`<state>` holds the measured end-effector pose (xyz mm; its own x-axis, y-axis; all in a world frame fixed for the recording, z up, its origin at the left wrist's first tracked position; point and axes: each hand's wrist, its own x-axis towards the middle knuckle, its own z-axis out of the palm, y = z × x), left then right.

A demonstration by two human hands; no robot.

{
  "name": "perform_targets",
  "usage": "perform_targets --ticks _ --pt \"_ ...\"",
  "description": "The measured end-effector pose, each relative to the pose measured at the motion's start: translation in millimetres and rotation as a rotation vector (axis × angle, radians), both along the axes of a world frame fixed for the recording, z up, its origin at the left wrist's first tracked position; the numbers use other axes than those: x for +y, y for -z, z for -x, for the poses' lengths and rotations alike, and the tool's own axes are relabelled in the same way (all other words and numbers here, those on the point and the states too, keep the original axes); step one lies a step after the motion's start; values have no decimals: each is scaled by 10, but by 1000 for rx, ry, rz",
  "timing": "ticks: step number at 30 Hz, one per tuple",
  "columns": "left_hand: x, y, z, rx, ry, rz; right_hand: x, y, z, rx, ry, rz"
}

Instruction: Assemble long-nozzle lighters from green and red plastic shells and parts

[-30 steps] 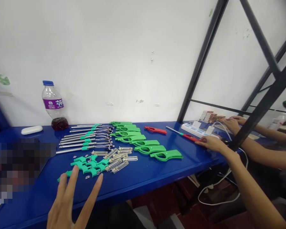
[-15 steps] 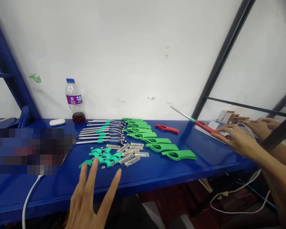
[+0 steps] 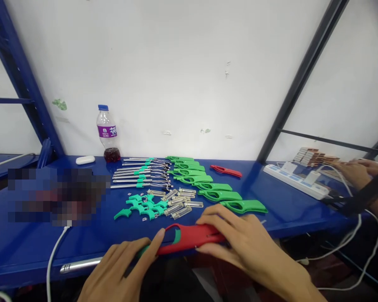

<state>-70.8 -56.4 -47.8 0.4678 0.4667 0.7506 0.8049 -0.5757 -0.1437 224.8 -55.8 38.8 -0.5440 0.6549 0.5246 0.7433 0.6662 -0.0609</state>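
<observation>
A red lighter (image 3: pixel 192 236) with a green trigger and a metal tube (image 3: pixel 80 265) lies level between my hands at the table's front edge. My left hand (image 3: pixel 122 268) grips its front part, where the tube meets the body. Around the rear of the red body my right hand (image 3: pixel 239 239) is closed. Just beyond are loose green triggers (image 3: pixel 148 205) and clear fuel tanks (image 3: pixel 179 205). Metal tubes with wires (image 3: pixel 135 180) lie in a row behind them. Several green casings (image 3: pixel 219 195) form a column, with a red casing (image 3: pixel 226 170) to their right.
A bottle (image 3: pixel 107 136) and a white case (image 3: pixel 85 160) stand near the wall. A white power strip (image 3: pixel 294 180) lies at the right, with a cable running down. Another person's hands (image 3: pixel 353 170) are beyond the rack post (image 3: pixel 302 79). A blurred-out patch covers the left.
My right hand has brought the red lighter from the right to the front centre. My left hand, spread before, has closed on its front part. The view has shifted slightly.
</observation>
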Motion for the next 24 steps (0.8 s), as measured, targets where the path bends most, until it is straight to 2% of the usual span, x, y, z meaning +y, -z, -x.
perform_targets --ticks 3,6,7,9,13,19,24 --pt "129 26 83 -28 -24 4 134 -27 12 525 -88 169" --pt "205 -10 60 -80 28 44 186 -126 54 1151 -301 387" --pt "215 -17 44 -102 44 63 195 -158 84 1304 -374 450" --pt "223 -15 21 -132 68 110 224 -195 156 1479 -467 539" --pt "220 25 36 -100 92 207 347 -153 286 1566 -483 610" --pt "176 50 87 -102 95 253 483 -60 403 1606 -494 640" --pt "159 67 100 -116 65 317 525 -5 476 1563 -431 599"
